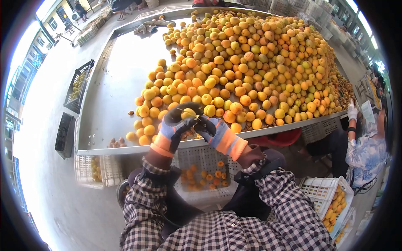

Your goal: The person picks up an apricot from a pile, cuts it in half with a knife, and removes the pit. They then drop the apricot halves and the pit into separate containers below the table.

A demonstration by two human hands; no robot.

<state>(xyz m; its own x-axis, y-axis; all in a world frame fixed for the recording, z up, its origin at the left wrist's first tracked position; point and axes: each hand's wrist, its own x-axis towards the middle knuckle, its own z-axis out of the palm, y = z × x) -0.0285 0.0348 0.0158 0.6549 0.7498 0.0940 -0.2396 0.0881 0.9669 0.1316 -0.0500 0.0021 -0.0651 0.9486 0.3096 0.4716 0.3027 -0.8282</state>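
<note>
In the head view, my left hand (172, 121), in a grey, black and orange glove, is closed around a yellow apricot (188, 113) just over the table's near edge. My right hand (212, 130), in a matching glove, has its fingers pinched together at the apricot's right side; what they hold is hidden by the dark fingertips. Beyond both hands a large heap of apricots (243, 67) covers much of the metal table (113, 83). Below them, between my knees, a pale plastic crate (188, 159) contains apricot halves (217, 174).
Small brown pits (117, 143) lie at the table's near left corner. Black crates (78, 85) stand on the floor to the left. At right sits a co-worker (366, 150) in a patterned top, one white-gloved hand at the heap. A white crate of apricots (320, 190) stands nearby.
</note>
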